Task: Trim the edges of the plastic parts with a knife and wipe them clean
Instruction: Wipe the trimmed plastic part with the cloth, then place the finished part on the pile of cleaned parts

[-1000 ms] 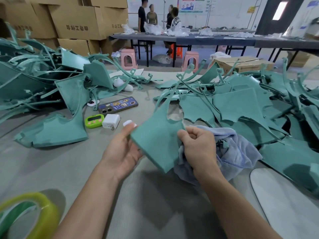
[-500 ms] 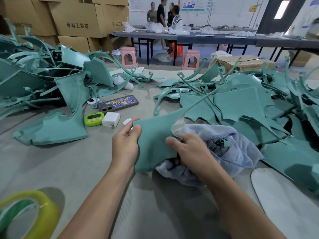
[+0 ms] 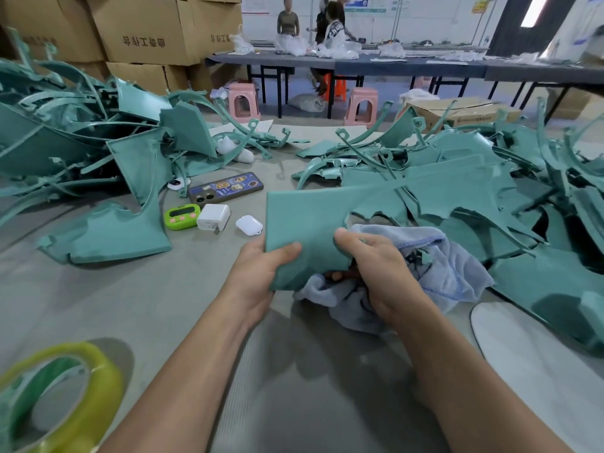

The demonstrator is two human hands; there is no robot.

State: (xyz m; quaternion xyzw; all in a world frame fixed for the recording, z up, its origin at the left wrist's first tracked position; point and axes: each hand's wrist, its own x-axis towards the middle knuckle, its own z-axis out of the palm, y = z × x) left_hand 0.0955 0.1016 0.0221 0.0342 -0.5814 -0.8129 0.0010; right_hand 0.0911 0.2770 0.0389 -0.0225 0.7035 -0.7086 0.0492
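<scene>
Two hands hold one flat teal plastic part [image 3: 307,230] just above the grey table [image 3: 163,305], in the middle and close to the person. The left hand [image 3: 261,269] grips its left edge, thumb on top and fingers curled under. The right hand [image 3: 376,273] pinches the lower right side with its thumb on top. Its fingers curl down into a soft pale blue cloth [image 3: 441,266] bunched up under the part.

Just left of the part lie a small white earbud case [image 3: 249,225], a white charger block [image 3: 213,217], a green timer [image 3: 181,216] and a dark phone with stickers [image 3: 225,188].

More teal plastic pieces sit in two big heaps, one on the left [image 3: 81,152] and one on the right [image 3: 474,178]. A yellow tape roll [image 3: 81,403] is at the near left corner.
</scene>
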